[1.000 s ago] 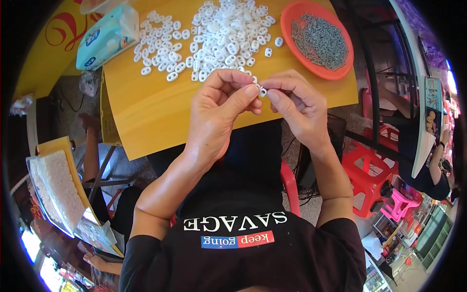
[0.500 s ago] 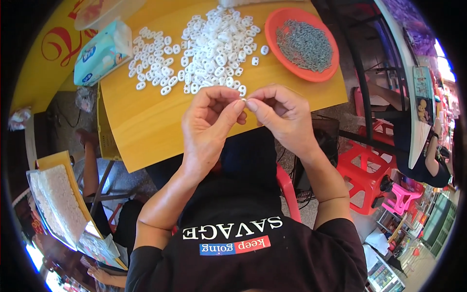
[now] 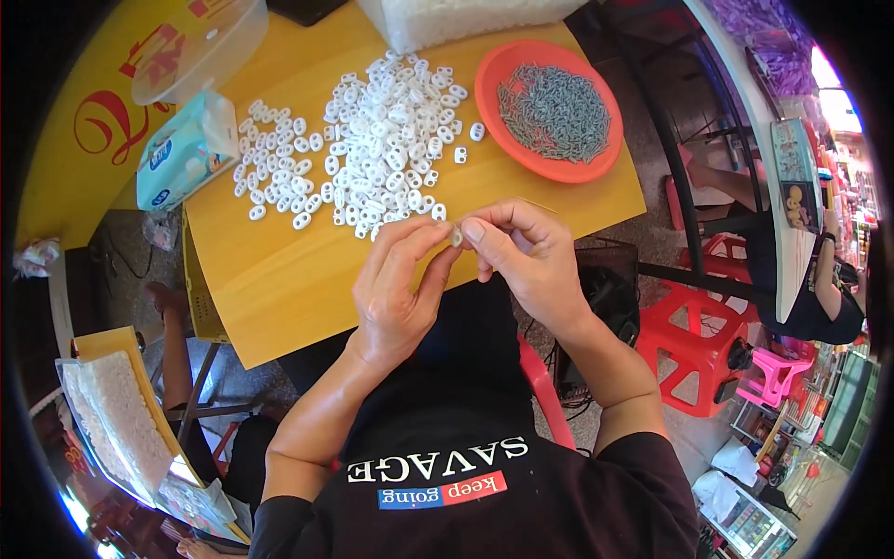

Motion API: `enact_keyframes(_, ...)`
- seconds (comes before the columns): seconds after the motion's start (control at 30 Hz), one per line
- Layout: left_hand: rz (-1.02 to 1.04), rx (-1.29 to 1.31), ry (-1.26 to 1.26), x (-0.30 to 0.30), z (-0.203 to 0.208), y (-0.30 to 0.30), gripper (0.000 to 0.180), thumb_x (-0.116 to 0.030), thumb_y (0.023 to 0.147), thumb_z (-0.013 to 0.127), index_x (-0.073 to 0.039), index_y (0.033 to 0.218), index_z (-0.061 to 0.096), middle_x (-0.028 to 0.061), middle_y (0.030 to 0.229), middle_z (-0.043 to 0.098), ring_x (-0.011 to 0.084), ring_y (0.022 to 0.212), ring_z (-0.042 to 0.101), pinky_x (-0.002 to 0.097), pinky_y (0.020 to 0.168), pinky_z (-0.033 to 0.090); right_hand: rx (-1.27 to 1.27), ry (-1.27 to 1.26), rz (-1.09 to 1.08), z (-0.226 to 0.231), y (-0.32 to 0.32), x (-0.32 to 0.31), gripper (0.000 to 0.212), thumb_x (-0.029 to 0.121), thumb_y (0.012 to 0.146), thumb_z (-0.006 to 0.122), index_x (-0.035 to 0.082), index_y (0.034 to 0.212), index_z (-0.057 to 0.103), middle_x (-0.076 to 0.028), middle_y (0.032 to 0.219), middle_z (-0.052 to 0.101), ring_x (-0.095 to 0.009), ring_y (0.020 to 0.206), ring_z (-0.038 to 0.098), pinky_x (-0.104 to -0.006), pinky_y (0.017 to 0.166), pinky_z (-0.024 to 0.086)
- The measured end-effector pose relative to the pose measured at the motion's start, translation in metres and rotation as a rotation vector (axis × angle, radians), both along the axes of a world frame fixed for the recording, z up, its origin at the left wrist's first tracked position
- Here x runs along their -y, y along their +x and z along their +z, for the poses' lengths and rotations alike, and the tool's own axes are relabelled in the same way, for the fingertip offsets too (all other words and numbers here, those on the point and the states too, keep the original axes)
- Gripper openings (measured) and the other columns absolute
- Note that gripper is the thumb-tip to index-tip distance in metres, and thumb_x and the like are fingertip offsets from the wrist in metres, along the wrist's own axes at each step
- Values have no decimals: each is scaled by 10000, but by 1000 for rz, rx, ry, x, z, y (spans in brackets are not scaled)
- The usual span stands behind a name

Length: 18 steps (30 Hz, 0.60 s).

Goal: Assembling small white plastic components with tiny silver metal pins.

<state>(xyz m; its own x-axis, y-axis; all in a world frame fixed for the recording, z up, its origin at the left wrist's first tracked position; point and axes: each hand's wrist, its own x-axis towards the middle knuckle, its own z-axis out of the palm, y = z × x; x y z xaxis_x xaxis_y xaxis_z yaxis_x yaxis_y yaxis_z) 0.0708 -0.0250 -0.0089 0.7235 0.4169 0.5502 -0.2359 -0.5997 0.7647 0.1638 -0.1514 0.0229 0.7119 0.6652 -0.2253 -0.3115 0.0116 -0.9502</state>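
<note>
My left hand (image 3: 399,284) pinches a small pale plastic piece (image 3: 456,238) between thumb and fingertips, above the table's near edge. The thumb and forefinger of my right hand (image 3: 529,259) close against that same piece from the right. Whether a screw is between the fingertips is too small to tell. Beyond my hands lies a heap of white two-hole plastic pieces (image 3: 382,140), with a looser group (image 3: 275,168) to its left. An orange-red plastic dish (image 3: 494,126) at the right holds many small grey screws (image 3: 559,112).
A tissue pack (image 3: 189,149) and a clear plastic tub (image 3: 200,56) stand at the table's left. A large clear bag of white pieces (image 3: 466,23) is at the far edge. Red stools (image 3: 694,349) are at the right. Another person's arm (image 3: 825,279) shows farther right.
My fingers have shifted around the small piece; the left fingers are straighter and the piece shows more. The table and its things sit slightly lower and farther left in view.
</note>
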Motion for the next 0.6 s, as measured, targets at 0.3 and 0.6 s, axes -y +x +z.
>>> enact_keyframes(0.3,-228,-158,-779,2,3,-6,133,5,915,574,33,1043,593,111,929,653,165,819,637,272,717,519,619,-120,-53,2,56,-2,98,76,867,657,-15,902,667,-33,829,624,-74,708,558,-221,623,449)
enact_keyframes(0.6,-260,-244,-961,-6,-3,-7,181,-65,961,526,36,1112,534,142,970,652,168,823,637,283,749,512,1696,-449,233,-6,194,-17,69,128,810,656,69,841,639,-81,842,605,-287,752,618,-374,656,506)
